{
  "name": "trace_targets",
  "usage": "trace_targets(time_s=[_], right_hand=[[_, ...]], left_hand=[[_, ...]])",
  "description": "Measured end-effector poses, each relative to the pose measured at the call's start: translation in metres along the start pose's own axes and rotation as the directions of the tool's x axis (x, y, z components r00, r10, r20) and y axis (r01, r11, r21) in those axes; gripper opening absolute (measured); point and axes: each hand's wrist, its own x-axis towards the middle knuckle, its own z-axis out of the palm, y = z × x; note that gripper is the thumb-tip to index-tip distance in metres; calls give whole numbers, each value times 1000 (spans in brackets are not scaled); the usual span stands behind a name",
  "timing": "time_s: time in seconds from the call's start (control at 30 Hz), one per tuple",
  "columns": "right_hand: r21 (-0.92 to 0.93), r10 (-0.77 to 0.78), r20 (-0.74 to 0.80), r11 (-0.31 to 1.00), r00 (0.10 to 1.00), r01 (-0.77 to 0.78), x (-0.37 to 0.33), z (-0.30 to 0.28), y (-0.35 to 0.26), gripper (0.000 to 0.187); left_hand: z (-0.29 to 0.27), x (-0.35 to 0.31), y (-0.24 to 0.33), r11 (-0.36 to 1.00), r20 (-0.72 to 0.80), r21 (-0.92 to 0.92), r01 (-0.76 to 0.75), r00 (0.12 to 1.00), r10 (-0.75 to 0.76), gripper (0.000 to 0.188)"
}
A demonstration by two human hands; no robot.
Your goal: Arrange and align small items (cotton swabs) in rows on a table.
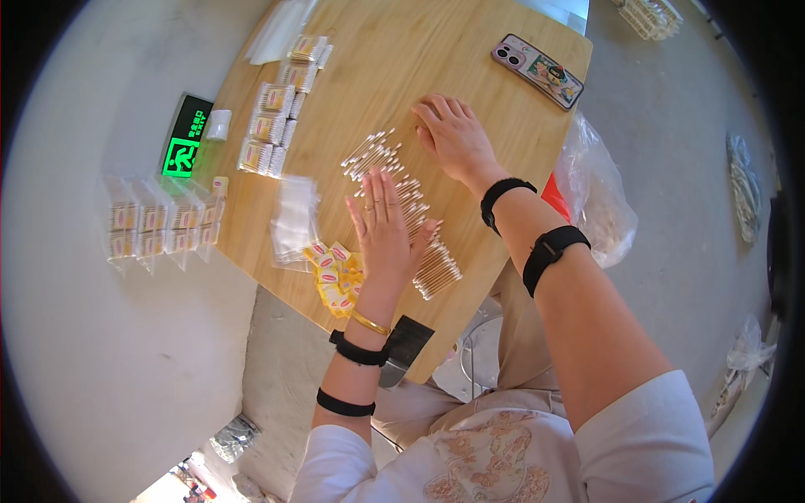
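Observation:
A loose band of cotton swabs [438, 270] runs slantwise over the wooden table [377, 59], many of them side by side. Over its middle lies my left hand [386, 226], fingers stretched out and thumb apart, hiding part of the swabs. My right hand [457, 138] rests on the wood just beyond and right of the band, fingers slightly bent and thumb apart, with nothing visible in it. Left of my left hand is a heap of small yellow-and-white paper labels [335, 272]. Flat clear plastic bags [295, 218] lie behind that heap.
Packed swab bundles [272, 101] stand in a row at the far left, near a white cylinder [218, 124]. Filled clear pouches [159, 220] line the left side beside a green sign [184, 138]. A phone [537, 71] lies far right; a plastic bag [599, 189] hangs by the right edge.

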Motion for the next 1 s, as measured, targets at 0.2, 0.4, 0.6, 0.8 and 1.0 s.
trace_targets(time_s=[0.2, 0.4, 0.6, 0.8, 1.0], right_hand=[[16, 3, -7, 1000, 1000, -3, 6, -3, -7, 29], [109, 6, -10, 994, 1000, -5, 6, 0, -1, 29], [574, 203, 1, 801, 979, -167, 18, 15, -11, 32], [732, 114, 43, 673, 993, -109, 29, 33, -47, 35], [730, -22, 65, 683, 998, -33, 29, 37, -56, 36]], left_hand=[[-4, -15, -29, 845, -237, -496, 200, 905, -354, 93], [-1, 5, -61, 504, -149, -845, 180, 825, -545, 85], [6, 36, -63, 451, -86, -865, 218, 822, -562, 87], [12, 49, -61, 455, -137, -880, 137, 844, -519, 91], [21, 62, -53, 504, -152, -858, 99, 888, -434, 88]])
